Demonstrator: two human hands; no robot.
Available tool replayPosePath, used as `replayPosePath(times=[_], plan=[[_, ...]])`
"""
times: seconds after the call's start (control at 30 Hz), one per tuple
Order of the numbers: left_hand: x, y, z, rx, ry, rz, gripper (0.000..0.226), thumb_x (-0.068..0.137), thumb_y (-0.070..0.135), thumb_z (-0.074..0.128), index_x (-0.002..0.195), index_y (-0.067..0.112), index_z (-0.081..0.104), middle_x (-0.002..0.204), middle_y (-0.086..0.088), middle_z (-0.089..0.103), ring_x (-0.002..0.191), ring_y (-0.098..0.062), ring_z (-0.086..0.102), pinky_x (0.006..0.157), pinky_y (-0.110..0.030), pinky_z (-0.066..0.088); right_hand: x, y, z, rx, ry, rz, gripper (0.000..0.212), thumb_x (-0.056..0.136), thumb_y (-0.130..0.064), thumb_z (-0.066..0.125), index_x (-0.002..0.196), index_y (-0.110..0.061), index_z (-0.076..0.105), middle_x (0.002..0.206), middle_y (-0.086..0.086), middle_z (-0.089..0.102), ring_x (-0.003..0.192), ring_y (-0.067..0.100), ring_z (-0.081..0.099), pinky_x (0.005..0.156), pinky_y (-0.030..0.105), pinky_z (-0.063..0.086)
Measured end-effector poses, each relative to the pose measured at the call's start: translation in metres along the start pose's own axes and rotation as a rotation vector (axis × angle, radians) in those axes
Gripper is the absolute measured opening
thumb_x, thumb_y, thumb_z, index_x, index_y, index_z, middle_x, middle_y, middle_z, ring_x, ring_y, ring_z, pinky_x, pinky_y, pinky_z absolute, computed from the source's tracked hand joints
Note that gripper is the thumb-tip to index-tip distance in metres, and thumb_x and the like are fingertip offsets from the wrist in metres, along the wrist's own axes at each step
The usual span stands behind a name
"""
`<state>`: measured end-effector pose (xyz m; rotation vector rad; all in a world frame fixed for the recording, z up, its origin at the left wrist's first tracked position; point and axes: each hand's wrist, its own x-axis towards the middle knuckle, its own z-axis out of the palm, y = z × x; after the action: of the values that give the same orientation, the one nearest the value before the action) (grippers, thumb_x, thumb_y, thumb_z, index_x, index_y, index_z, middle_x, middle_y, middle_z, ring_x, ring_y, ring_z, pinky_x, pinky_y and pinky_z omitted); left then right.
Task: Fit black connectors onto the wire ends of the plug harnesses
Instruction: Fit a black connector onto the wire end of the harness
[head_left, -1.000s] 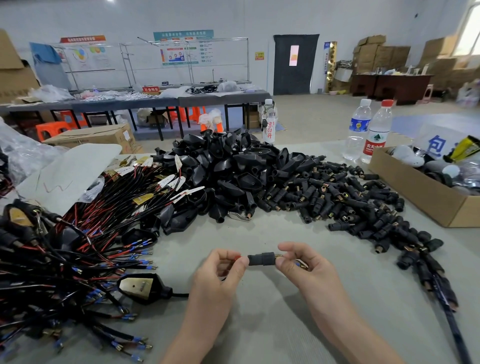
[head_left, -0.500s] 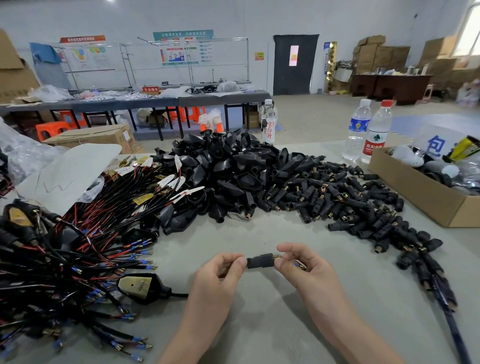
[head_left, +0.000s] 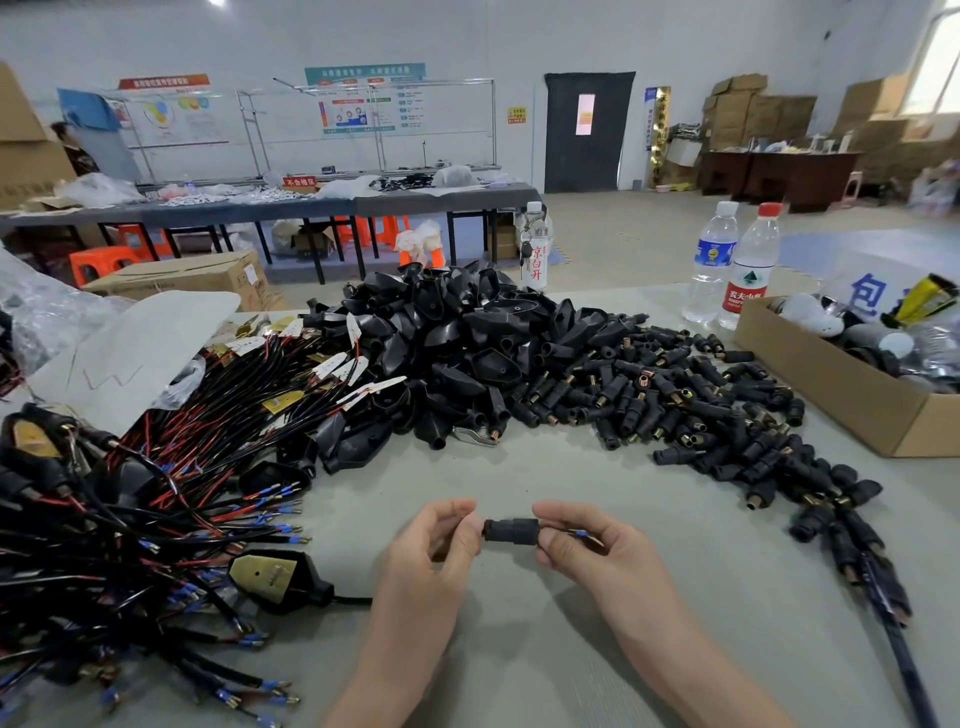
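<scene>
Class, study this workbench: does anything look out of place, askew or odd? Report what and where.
One thing stands out: a small silvery metal piece lies at the near edge of the pile of black shells, unlike the black parts around it. What it is cannot be told. Otherwise nothing looks damaged.

Black connector (head_left: 511, 531), red-and-black wires (head_left: 171, 467) — blue-sleeved tips (head_left: 283, 489), brown cardboard box (head_left: 831, 395), grey table (head_left: 571, 649), orange stools (head_left: 98, 262)

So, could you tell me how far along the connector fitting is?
Done: a few connectors near the right edge seem fitted on a cable. In hand: left hand and right hand pinch one black connector. Remaining: the pile of loose connectors and the harness bundle with bare blue-tipped ends.
</scene>
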<state>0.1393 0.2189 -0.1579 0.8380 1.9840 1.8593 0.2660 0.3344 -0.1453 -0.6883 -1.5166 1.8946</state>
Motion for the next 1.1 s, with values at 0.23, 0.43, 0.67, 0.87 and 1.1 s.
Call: replayPosePath(times=[0.23,0.43,0.67,0.87,1.1], plan=[[0.0,0.003,0.0,-0.001,0.068,0.01,0.002,0.092,0.019,0.068,0.092,0.016,0.068,0.083,0.004,0.075,0.08,-0.012,0.071,0.075,-0.019,0.053,-0.005,-0.002,0.003,0.001,-0.002,-0.072,0.019,0.084,-0.001,0.073,0.082,-0.02,0.072,0.079,0.008,0.074,0.08,0.018,0.071,0.075,0.014,0.052],[-0.002,0.01,0.0,-0.053,0.04,0.014,0.005,0.092,0.014,0.067,0.088,0.013,0.07,0.081,0.001,0.076,0.079,-0.01,0.071,0.071,-0.01,0.049,-0.007,-0.005,0.003,0.002,-0.01,-0.113,0.02,0.084,0.001,0.072,0.076,-0.017,0.068,0.076,0.013,0.072,0.075,0.013,0.066,0.072,0.012,0.05],[-0.003,0.008,0.0,0.001,0.006,0.039,0.019,0.095,0.014,0.063,0.085,0.025,0.075,0.085,0.006,0.076,0.084,-0.012,0.072,0.08,-0.021,0.055,-0.008,-0.005,0.003,-0.004,-0.036,-0.114,0.027,0.085,-0.001,0.072,0.072,-0.025,0.07,0.074,0.008,0.073,0.076,0.011,0.067,0.071,0.012,0.049],[-0.001,0.004,-0.001,-0.011,0.041,0.013,0.008,0.095,0.017,0.063,0.099,0.023,0.067,0.09,0.007,0.076,0.088,-0.011,0.072,0.084,-0.028,0.054,-0.007,-0.003,0.005,0.028,-0.026,-0.104,0.025,0.084,0.002,0.072,0.073,-0.02,0.07,0.074,0.008,0.072,0.076,0.012,0.07,0.069,0.011,0.049],[0.0,0.001,0.0,-0.013,0.055,0.011,0.003,0.094,0.017,0.065,0.091,0.019,0.066,0.083,0.002,0.074,0.081,-0.019,0.071,0.078,-0.031,0.056,-0.004,0.0,0.004,0.09,-0.004,-0.09,0.018,0.084,0.004,0.071,0.078,-0.013,0.07,0.075,0.004,0.071,0.077,0.017,0.071,0.074,0.018,0.055]])
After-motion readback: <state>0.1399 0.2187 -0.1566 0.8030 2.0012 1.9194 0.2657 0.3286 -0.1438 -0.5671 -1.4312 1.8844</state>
